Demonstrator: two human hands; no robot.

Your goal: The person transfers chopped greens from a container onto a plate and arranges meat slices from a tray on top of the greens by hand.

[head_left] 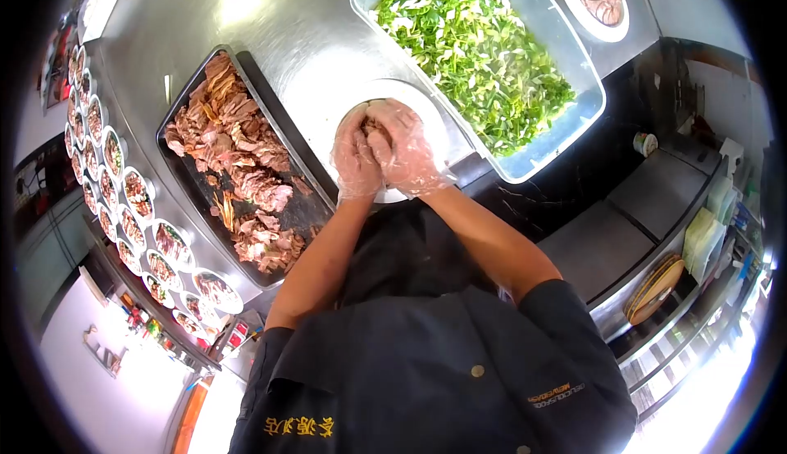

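Observation:
My left hand (357, 156) and my right hand (405, 149) both wear clear plastic gloves. They are cupped together, fingers curled, around sliced cooked meat (375, 127), of which only a little shows between them. Under the hands lies a round white dish (434, 122), its middle mostly covered by them. To the left, a dark tray (297, 205) holds a long heap of sliced meat (238, 143). On the upper right stands a clear plastic tub (586, 110) full of chopped green onions and herbs (467, 44).
Rows of bowls (135, 193) with meat and greens line the left side of the steel counter (279, 15). Another white bowl (597, 2) with meat sits beyond the tub. A round wooden board (654, 288) leans at the right by a shelf.

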